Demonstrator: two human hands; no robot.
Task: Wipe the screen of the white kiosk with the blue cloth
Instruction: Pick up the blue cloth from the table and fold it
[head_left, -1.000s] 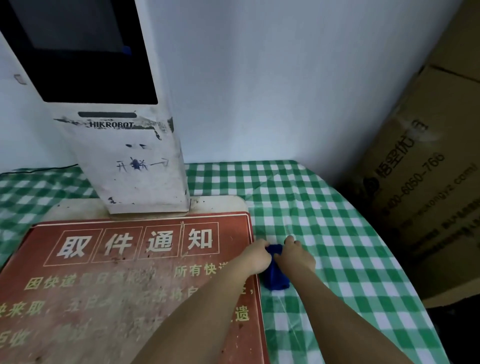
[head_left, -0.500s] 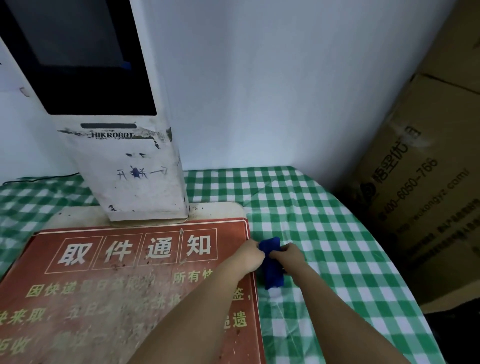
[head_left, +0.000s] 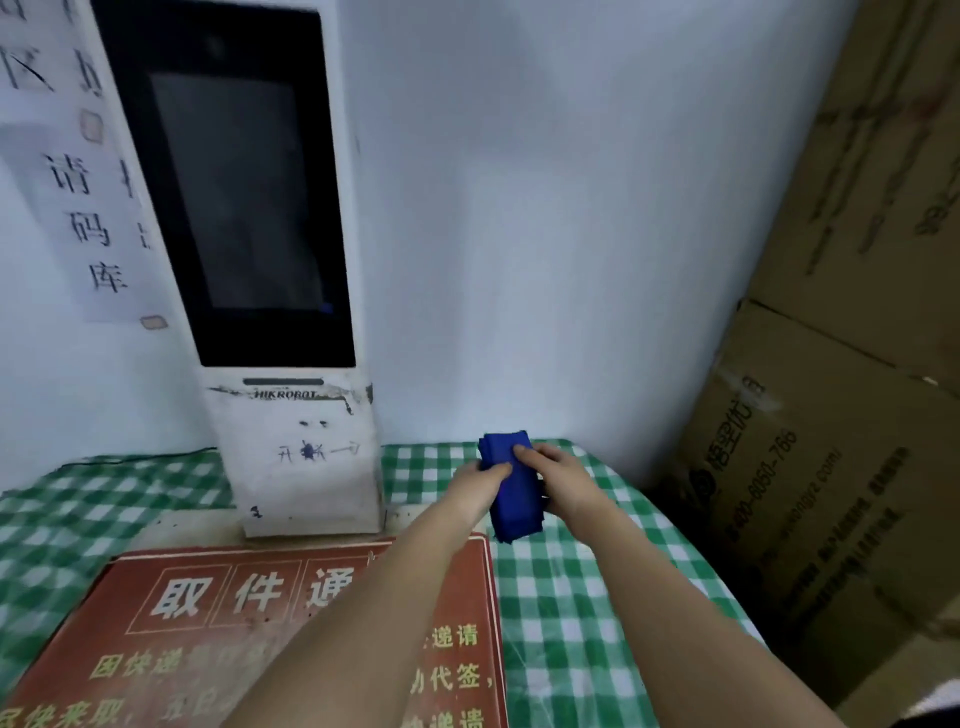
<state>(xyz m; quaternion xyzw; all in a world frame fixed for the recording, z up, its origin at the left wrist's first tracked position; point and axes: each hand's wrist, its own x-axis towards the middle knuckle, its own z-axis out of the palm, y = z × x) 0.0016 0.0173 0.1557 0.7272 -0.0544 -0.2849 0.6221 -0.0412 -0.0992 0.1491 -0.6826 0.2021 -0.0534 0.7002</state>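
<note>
The white kiosk (head_left: 306, 457) stands upright at the back left of the table, its dark screen (head_left: 234, 197) facing me. A folded blue cloth (head_left: 511, 493) is held in the air above the checked tablecloth, to the right of the kiosk's base. My left hand (head_left: 475, 486) grips its left edge and my right hand (head_left: 563, 480) grips its right side, thumb across the front. The cloth hangs below the level of the screen and does not touch the kiosk.
A red notice board (head_left: 218, 623) with Chinese text lies in front of the kiosk on the green-and-white tablecloth (head_left: 571, 597). Stacked cardboard boxes (head_left: 831, 467) crowd the right side. A paper sign (head_left: 78, 182) is taped to the wall at left.
Both hands have lifted the blue cloth off the table and carried it up and away from me. The view has tilted up, showing the whole screen.
</note>
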